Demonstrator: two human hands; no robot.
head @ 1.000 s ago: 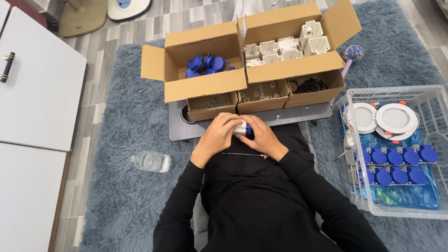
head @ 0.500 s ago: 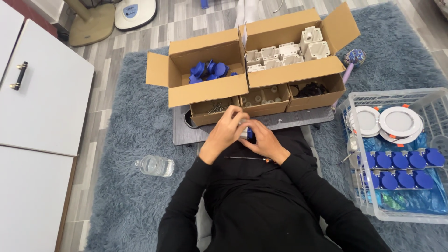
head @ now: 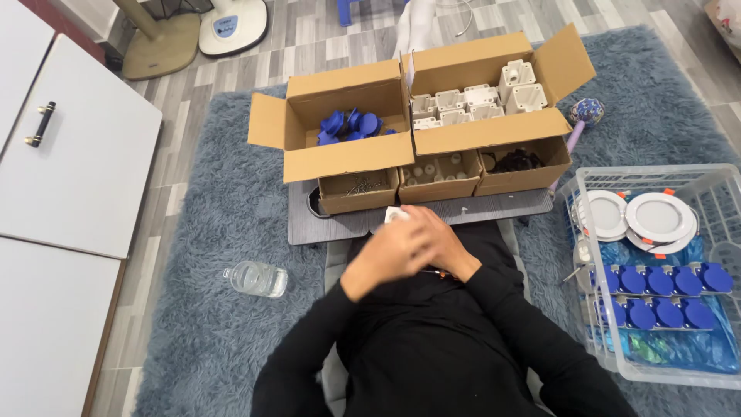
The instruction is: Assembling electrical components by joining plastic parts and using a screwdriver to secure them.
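Note:
My left hand (head: 382, 259) and my right hand (head: 436, 245) are clasped together over my lap, both closed around a small white part (head: 396, 215) whose corner pokes out at the top. The hands are blurred, and most of the part is hidden by my fingers. They sit just in front of a grey board (head: 309, 224). On that board stand three small cardboard trays: one with screws (head: 359, 188), one with pale plugs (head: 438, 167) and one with black bits (head: 519, 161).
Behind stand an open box of blue caps (head: 351, 125) and an open box of white square housings (head: 482, 99). A white wire basket (head: 718, 185) to my right holds round white lamps and blue-capped parts. A clear plastic bottle (head: 255, 279) lies on the grey rug; white cabinet doors (head: 73, 162) are at left.
My hands have turned around the small part, with the left hand now more over the right; the blue piece seen between them earlier is now hidden. The view shifted slightly.

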